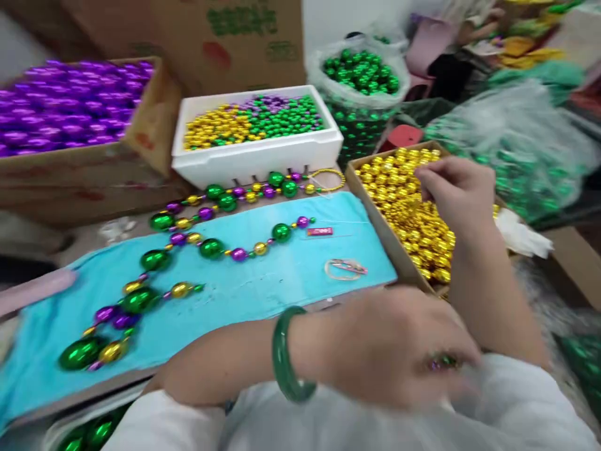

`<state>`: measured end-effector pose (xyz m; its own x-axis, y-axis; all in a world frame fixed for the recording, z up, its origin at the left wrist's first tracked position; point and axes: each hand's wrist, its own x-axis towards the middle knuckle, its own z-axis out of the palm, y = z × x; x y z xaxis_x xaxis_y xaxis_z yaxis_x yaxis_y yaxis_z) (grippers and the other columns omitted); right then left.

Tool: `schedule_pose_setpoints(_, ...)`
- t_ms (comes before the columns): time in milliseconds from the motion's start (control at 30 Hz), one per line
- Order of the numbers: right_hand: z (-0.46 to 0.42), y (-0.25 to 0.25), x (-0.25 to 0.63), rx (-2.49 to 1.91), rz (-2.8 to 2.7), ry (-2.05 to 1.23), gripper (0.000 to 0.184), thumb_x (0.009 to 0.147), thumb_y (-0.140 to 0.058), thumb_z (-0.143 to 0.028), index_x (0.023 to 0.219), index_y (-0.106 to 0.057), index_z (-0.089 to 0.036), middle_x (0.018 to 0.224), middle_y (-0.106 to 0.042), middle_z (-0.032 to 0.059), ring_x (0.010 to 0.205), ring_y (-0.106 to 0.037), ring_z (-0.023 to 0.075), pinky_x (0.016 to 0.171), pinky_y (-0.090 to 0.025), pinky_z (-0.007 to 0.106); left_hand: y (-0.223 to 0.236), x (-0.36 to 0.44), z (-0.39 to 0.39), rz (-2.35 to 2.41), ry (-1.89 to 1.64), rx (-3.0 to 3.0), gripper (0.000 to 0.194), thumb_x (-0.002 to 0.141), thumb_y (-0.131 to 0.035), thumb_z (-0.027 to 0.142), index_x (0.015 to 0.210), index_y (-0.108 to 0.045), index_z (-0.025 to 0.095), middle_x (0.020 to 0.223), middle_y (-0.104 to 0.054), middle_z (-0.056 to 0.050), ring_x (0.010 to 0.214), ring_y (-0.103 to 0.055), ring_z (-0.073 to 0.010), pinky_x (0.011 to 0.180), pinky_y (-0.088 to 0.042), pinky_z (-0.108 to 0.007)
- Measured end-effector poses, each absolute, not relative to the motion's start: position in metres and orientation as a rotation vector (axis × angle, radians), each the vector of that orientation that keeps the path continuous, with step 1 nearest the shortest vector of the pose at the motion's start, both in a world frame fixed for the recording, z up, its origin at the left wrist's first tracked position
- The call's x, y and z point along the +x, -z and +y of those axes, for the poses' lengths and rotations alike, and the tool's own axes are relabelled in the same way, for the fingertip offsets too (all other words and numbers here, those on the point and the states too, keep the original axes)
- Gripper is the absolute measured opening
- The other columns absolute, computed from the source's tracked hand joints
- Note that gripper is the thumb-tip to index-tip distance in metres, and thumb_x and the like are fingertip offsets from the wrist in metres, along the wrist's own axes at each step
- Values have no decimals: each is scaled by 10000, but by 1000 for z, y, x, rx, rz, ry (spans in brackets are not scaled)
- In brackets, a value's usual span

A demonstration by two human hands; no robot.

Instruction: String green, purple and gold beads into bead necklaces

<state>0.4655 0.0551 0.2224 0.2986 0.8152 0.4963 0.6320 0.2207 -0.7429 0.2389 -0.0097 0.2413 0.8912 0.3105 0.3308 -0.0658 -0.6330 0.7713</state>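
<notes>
My left hand, smeared by motion and with a green bangle at its wrist, is curled in front of my body. Small purple and green beads show between its fingers. Over a shallow carton of shiny gold beads, my right hand has thumb and fingers pinched together; whatever is between them is too small to make out. A garland of green, gold and purple beads lies on a turquoise cloth, its end near a small red packet.
Behind the cloth stands a white foam box of small mixed beads. A carton of purple beads is at left, a bag of green beads behind. Thread snips and a loop of cord lie on the cloth; a plastic bag is at right.
</notes>
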Motion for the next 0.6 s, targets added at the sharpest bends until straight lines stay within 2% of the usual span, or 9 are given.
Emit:
schedule_pose_setpoints(67, 56, -247, 468, -1494, -1479, -177, 115, 804, -627, -198, 696, -639, -160, 506, -509, -34, 450, -447, 62, 484, -351, 255, -228, 250, 7, 295, -711, 2096, 175, 909, -562, 248, 947, -725, 198, 965, -739, -58, 927, -685, -179, 845, -570, -301)
schedule_pose_setpoints(100, 56, -258, 468, -1492, -1513, -178, 109, 801, -626, -175, 694, -628, -159, 512, -505, -40, 460, -447, 57, 483, -350, 239, -220, 255, 17, 419, -784, 2053, 182, 912, -559, 245, 977, -719, 188, 976, -738, -68, 929, -684, -186, 816, -576, -311)
schedule_pose_setpoints(233, 48, -293, 455, -1428, -1634, -195, 124, 813, -630, -147, 694, -597, -164, 559, -493, -55, 547, -493, 62, 535, -386, 204, -195, 279, 58, 664, -958, 1882, 313, 912, -576, 329, 1186, -663, 206, 1066, -723, -84, 892, -684, -187, 685, -581, -286)
schedule_pose_setpoints(333, 43, -310, 441, -1364, -1702, -187, 144, 838, -603, -137, 700, -579, -172, 573, -483, -60, 590, -518, 71, 565, -414, 196, -192, 304, 77, 611, -1109, 1796, 376, 907, -586, 368, 1255, -626, 231, 1164, -695, -79, 956, -672, -194, 697, -584, -281)
schedule_pose_setpoints(433, 43, -322, 433, -1371, -1754, -131, 154, 844, -598, -140, 703, -562, -194, 618, -525, -53, 656, -539, 83, 590, -439, 190, -201, 327, 87, 494, -1207, 1738, 300, 891, -609, 404, 1134, -685, 247, 1158, -699, -60, 1009, -660, -201, 744, -586, -291)
schedule_pose_setpoints(533, 44, -327, 435, -1394, -1776, -95, 162, 828, -612, -140, 695, -537, -194, 658, -552, -52, 716, -554, 92, 628, -459, 191, -212, 342, 91, 424, -1223, 1661, 229, 872, -629, 440, 947, -719, 243, 974, -733, -37, 900, -682, -184, 694, -588, -287)
schedule_pose_setpoints(600, 44, -328, 440, -1408, -1751, -91, 181, 875, -548, -154, 699, -521, -185, 660, -530, -57, 742, -564, 81, 672, -467, 193, -217, 346, 93, 400, -1187, 1602, 210, 861, -643, 444, 898, -708, 248, 902, -728, -24, 835, -686, -168, 638, -584, -274)
